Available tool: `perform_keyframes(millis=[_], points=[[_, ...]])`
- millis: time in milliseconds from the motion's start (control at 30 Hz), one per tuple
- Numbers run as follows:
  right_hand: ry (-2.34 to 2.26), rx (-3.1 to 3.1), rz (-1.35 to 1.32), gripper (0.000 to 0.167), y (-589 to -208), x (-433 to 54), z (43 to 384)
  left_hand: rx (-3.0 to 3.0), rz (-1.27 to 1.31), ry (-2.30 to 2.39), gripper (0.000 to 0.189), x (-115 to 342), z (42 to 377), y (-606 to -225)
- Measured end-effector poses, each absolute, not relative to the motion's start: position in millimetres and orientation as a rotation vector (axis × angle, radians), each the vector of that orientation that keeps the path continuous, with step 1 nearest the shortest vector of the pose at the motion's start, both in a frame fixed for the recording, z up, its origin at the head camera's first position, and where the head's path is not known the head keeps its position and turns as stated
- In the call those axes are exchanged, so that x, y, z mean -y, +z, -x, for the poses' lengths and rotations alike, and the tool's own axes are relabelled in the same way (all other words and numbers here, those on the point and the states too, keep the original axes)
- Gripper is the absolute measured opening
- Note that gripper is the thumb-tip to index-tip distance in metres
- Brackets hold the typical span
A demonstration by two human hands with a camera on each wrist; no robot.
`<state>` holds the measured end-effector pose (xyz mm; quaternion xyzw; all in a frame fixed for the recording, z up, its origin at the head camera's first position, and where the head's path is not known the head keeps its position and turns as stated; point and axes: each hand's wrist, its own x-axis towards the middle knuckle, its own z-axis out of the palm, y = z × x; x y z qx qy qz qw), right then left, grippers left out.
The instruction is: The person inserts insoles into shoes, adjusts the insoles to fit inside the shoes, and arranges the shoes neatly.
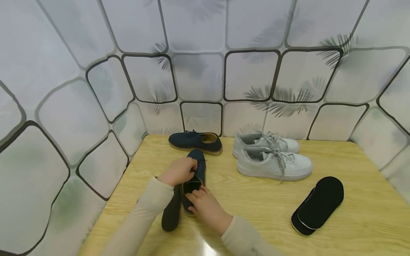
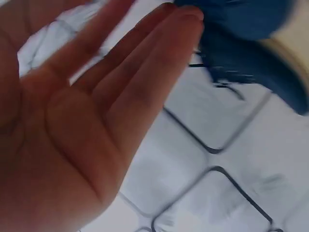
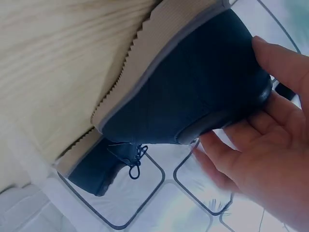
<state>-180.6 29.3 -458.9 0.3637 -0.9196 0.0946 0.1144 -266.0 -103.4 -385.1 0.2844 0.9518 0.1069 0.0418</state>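
Observation:
A dark blue lace-up shoe (image 1: pixel 200 165) points away from me, its opening towards me. My right hand (image 1: pixel 206 206) grips it by the heel end, with fingers over the collar into the opening. In the right wrist view, the thumb lies against the heel of the shoe (image 3: pixel 193 82). My left hand (image 1: pixel 179 171) is over the laces, fingertips at the shoe's upper. The left wrist view shows this hand (image 2: pixel 96 111) with fairly straight fingers beside the blue upper (image 2: pixel 251 63). A dark insole (image 1: pixel 171 215) lies left of the shoe, partly hidden by the left arm.
The matching blue shoe (image 1: pixel 195 141) stands sideways at the back of the wooden table (image 1: pixel 256 206). To its right is a pair of white sneakers (image 1: pixel 275 167). Black insoles (image 1: pixel 320 204) lie overlapped at the right. Patterned cloth walls (image 1: pixel 198 78) close off the back and sides.

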Motion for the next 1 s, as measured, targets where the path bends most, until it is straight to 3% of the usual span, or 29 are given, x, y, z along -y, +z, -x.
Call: perform_keyframes(millis=[133,167,267,400,500,667,1000], points=[[0.324,2.661,-1.047,0.034,-460,-32,182,-2.908,-0.753,0.371,0.023,72,303,-363],[0.329,2.654,-1.042,0.034,-460,-32,182,-2.886,-0.732,0.391,0.019,64,317,-363],[0.335,2.645,-1.025,0.035,-463,-32,184,-2.823,-0.662,0.447,0.007,43,356,-374],[0.349,2.647,-1.034,0.035,-466,-30,184,-2.759,-0.517,0.503,0.020,25,389,-394],[0.366,2.665,-1.050,0.036,-467,-31,182,-2.779,-0.480,0.459,0.012,15,396,-406],[0.404,2.677,-1.050,0.036,-467,-29,178,-2.841,-0.532,0.383,0.026,14,391,-418],[0.394,2.658,-1.045,0.034,-465,-27,178,-2.917,-0.552,0.327,0.036,15,377,-425]])
